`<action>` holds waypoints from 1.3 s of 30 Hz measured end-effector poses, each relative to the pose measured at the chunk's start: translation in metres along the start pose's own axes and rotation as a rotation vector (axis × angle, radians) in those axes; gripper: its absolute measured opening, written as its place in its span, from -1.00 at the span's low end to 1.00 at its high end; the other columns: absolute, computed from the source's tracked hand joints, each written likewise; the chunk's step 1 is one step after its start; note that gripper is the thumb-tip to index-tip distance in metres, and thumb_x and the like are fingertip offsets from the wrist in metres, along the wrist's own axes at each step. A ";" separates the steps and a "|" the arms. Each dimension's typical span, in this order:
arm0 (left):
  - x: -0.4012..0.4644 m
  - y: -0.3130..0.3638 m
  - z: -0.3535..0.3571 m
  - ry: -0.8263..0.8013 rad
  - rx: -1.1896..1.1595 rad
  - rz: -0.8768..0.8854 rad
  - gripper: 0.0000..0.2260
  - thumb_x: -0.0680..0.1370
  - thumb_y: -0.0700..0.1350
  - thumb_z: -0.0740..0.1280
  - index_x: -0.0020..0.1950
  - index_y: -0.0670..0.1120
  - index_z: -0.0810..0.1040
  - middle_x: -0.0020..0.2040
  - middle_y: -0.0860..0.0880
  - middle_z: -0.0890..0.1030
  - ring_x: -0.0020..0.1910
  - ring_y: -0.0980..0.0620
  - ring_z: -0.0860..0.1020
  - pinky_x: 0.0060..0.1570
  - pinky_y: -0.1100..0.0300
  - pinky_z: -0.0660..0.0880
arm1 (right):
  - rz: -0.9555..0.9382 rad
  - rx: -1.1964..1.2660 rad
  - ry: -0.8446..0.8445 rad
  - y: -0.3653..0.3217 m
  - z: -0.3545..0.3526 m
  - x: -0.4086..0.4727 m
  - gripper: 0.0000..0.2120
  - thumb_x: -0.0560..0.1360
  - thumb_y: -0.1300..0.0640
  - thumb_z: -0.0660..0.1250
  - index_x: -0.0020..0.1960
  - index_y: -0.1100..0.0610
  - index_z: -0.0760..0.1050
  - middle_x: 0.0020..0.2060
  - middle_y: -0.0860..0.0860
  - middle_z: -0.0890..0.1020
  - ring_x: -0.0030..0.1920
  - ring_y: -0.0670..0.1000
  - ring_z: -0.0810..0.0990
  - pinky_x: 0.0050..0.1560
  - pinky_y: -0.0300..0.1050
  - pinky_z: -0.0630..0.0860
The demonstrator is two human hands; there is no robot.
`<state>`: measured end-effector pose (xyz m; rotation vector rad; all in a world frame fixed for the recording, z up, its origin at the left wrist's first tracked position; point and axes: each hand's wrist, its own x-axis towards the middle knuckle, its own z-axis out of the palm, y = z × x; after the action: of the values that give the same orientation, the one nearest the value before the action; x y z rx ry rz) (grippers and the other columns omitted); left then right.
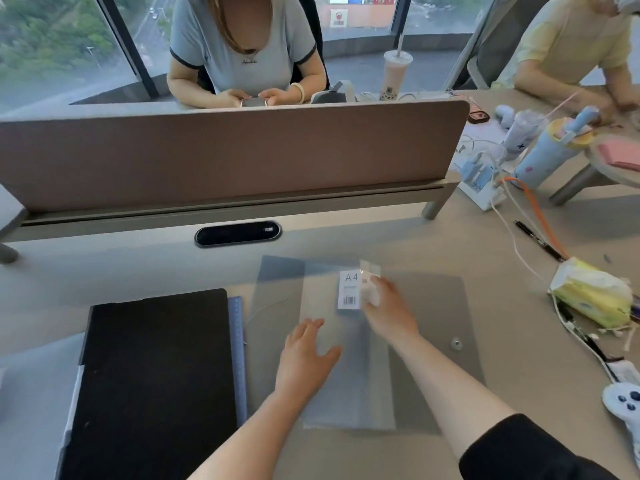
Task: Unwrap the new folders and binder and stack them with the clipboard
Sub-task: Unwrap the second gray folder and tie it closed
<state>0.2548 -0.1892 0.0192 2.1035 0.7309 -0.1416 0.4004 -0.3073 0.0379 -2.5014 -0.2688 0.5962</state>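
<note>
A translucent grey folder in clear plastic wrap (349, 386) lies flat on the desk in front of me, with a white "A4" barcode label (349, 289) near its far edge. My left hand (306, 355) presses flat on the wrap, fingers spread. My right hand (388, 306) reaches to the label's right side and pinches a loose flap of clear wrap. Under it lies another grey folder with a snap button (456, 344). A black binder or clipboard (156, 375) rests to the left, with a bluish ruler-edged board (237, 344) beside it.
A brown desk divider (225, 150) stands across the far side, with a person holding a phone behind it. At the right lie a yellow tissue pack (592, 296), cables, a pen (536, 239), a white game controller (623, 403) and a blue tumbler (547, 157).
</note>
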 end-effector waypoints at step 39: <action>-0.018 0.067 0.014 0.087 -0.118 -0.084 -0.14 0.40 0.21 0.43 0.57 0.14 0.03 0.61 0.10 0.01 0.57 0.00 0.02 0.49 -0.03 0.18 | -0.209 0.235 0.169 -0.050 -0.065 0.002 -0.92 0.42 0.10 0.37 -0.23 0.03 0.51 -0.23 -0.04 0.55 -0.26 -0.04 0.49 -0.30 -0.24 0.34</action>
<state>0.2791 -0.2372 0.0645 1.9773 0.8592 -0.0520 0.4290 -0.2957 0.1133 -2.2456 -0.3674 0.3100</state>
